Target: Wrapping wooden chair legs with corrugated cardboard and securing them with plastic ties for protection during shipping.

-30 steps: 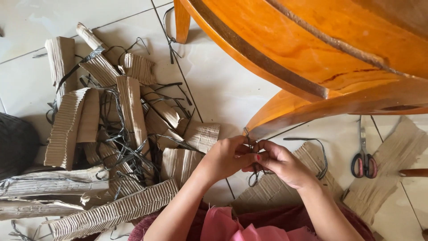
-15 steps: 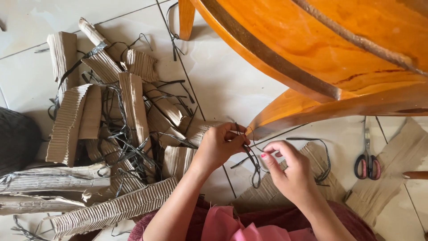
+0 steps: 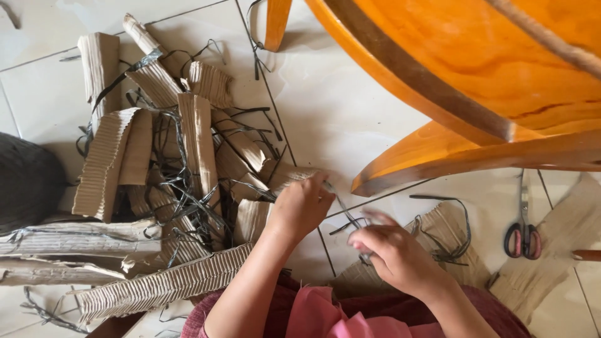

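While both hands (image 3: 350,235) pinch a dark strip (image 3: 343,209), bare tile (image 3: 325,106) lies ahead.

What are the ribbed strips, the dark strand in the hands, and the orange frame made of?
Ribbed strips: corrugated cardboard, matte tan, fluted faces.
Dark strand, between left hand and right hand: thin flat strapping, probably plastic; unclear.
Orange frame: wood, glossy varnish, visible grain.

Left hand (image 3: 302,206) fingers pinched, right hand (image 3: 394,253) curled, both lowered
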